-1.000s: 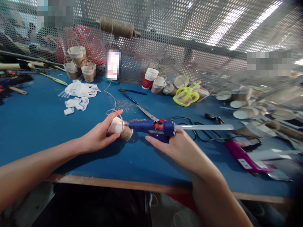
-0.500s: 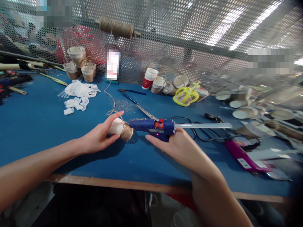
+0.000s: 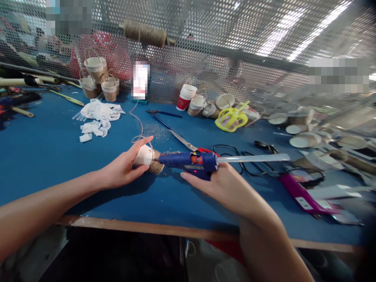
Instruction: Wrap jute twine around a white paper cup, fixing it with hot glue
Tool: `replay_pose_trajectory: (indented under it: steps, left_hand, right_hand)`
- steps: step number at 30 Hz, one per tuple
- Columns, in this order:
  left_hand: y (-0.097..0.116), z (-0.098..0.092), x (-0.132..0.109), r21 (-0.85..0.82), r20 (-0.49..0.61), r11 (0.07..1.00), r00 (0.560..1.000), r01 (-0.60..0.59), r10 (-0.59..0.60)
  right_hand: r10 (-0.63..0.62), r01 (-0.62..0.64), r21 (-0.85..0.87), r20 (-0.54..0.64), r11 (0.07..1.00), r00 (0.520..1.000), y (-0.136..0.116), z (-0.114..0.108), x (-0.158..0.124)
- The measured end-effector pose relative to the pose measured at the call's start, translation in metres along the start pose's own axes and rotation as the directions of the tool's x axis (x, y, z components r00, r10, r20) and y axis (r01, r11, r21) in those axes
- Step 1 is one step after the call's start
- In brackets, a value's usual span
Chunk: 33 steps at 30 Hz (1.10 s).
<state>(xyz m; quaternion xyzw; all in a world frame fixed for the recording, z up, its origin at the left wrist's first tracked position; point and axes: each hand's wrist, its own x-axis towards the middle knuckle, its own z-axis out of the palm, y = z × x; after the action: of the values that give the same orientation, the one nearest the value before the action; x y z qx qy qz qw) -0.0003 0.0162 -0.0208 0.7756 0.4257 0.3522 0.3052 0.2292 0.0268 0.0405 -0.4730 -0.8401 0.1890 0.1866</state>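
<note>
Between its thumb and fingers, my left hand (image 3: 125, 166) grips a white paper cup (image 3: 143, 156) lying tilted, its right part wrapped in brown twine (image 3: 157, 164). A loose strand of twine (image 3: 140, 121) runs from the cup back across the table. My right hand (image 3: 217, 178) is closed round the handle of a blue glue gun (image 3: 188, 161) with a long clear glue stick (image 3: 255, 158) sticking out of its rear. The gun's nozzle is at the cup, beside the edge of the wrapped twine.
Scissors (image 3: 183, 141) and pliers (image 3: 160, 116) lie behind the gun. White scraps (image 3: 100, 113) and wrapped cups (image 3: 109, 89) are at the back left. Further right are a red cup (image 3: 183, 102), a yellow crown shape (image 3: 230, 119), black cable (image 3: 249, 166) and a purple item (image 3: 296, 192).
The glue gun has shifted slightly left and down, and its nozzle now reaches over the cup near the twine edge. The red scissor handle shows more.
</note>
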Motion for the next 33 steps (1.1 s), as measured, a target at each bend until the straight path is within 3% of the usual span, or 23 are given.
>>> replay_pose_trajectory:
  steps: [23, 33]
  left_hand:
    - [0.0015, -0.0027, -0.0009, 0.076, 0.04, 0.997, 0.999, -0.019, 0.016]
    - [-0.0007, -0.0026, 0.0034, 0.034, 0.003, 0.999, 1.0, 0.016, -0.016]
  right_hand:
    - [0.034, -0.034, 0.007, -0.021, 0.999, 0.999, -0.0005, 0.0016, 0.006]
    - [0.072, -0.072, 0.012, 0.011, 0.997, 0.997, 0.001, 0.004, 0.0004]
